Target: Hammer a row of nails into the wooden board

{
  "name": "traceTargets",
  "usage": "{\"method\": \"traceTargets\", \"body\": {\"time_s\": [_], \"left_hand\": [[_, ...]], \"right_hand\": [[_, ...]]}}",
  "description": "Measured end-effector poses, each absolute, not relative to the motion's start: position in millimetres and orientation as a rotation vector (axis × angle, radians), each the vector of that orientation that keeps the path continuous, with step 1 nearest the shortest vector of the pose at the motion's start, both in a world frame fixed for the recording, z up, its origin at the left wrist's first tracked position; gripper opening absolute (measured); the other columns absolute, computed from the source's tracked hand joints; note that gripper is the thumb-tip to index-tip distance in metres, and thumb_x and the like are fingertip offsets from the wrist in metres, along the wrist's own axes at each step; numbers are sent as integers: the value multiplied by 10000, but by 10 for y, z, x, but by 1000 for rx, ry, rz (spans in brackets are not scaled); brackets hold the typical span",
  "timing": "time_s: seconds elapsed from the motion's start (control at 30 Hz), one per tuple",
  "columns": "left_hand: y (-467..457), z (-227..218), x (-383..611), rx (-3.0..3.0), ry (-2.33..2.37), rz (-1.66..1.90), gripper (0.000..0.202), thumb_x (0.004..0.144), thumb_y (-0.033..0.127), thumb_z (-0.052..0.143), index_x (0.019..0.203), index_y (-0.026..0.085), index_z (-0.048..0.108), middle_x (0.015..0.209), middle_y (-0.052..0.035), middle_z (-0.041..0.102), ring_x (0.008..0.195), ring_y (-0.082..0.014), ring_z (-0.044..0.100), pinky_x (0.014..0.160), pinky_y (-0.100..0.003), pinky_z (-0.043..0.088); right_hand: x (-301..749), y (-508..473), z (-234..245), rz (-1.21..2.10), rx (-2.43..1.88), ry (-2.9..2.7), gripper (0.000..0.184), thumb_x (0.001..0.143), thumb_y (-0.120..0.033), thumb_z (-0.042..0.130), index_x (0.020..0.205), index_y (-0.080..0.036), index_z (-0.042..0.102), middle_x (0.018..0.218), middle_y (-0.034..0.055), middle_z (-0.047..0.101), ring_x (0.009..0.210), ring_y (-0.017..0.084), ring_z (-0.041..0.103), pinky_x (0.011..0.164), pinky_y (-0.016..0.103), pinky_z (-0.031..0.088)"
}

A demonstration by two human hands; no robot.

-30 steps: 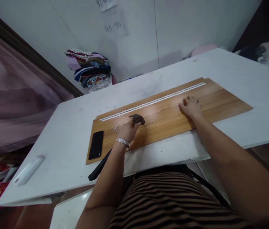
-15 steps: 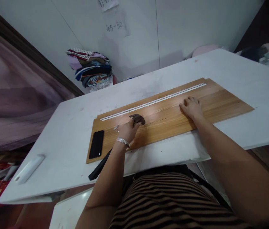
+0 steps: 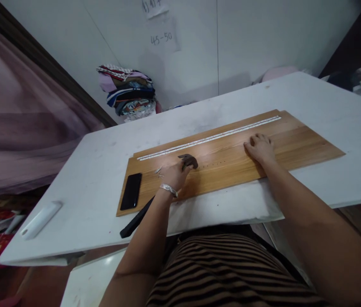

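Observation:
My left hand [image 3: 174, 175] is closed around a claw hammer near its head [image 3: 189, 160]; the black handle [image 3: 137, 221] runs back under my forearm. The hammer head is at a row of small dark dots [image 3: 214, 164] on a wooden board [image 3: 301, 140]. I cannot tell whether they are holes or nail heads. A few loose nails [image 3: 159, 171] lie just left of that hand. My right hand [image 3: 261, 149] rests open on the board further right, its fingers slightly bent and apart.
Two white marked strips [image 3: 209, 138] lie along the board's far side. A black phone [image 3: 131, 192] lies at its left end. The white table [image 3: 97, 170] carries a white oblong object [image 3: 41, 219] at left. Folded clothes [image 3: 129, 91] are stacked by the wall.
The whole view has shifted slightly. Both hands and the hammer keep nearly the same place on the board.

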State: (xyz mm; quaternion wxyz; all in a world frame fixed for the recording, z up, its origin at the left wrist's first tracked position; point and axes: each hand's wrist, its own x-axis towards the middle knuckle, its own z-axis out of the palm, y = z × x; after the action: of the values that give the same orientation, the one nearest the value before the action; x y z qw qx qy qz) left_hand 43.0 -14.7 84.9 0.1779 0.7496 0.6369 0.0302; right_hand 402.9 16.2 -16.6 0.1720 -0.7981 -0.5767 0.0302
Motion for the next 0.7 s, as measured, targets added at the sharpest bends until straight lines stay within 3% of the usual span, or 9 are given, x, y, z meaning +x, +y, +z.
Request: {"method": "traceTargets", "body": {"time_s": [0.43, 0.7], "left_hand": [[-152, 845, 476, 2100, 1812, 50, 381, 1083, 371, 564, 1319, 155, 772, 1217, -164, 832, 1159, -308, 777, 974, -356, 554], [-148, 893, 461, 2092, 1818, 124, 374, 1081, 384, 581, 1343, 204, 776, 1211, -139, 839, 1157, -316, 777, 960, -365, 563]], "right_hand": [[4028, 156, -158, 69, -2258, -1633, 416, 1011, -441, 428, 1091, -189, 750, 1340, 198, 686, 1318, 364, 534, 1143, 541, 381], [4049, 173, -178, 69, -2254, -1627, 403, 1003, -448, 440, 1081, -207, 753, 1323, 188, 697, 1319, 368, 539, 1131, 551, 391]]}}
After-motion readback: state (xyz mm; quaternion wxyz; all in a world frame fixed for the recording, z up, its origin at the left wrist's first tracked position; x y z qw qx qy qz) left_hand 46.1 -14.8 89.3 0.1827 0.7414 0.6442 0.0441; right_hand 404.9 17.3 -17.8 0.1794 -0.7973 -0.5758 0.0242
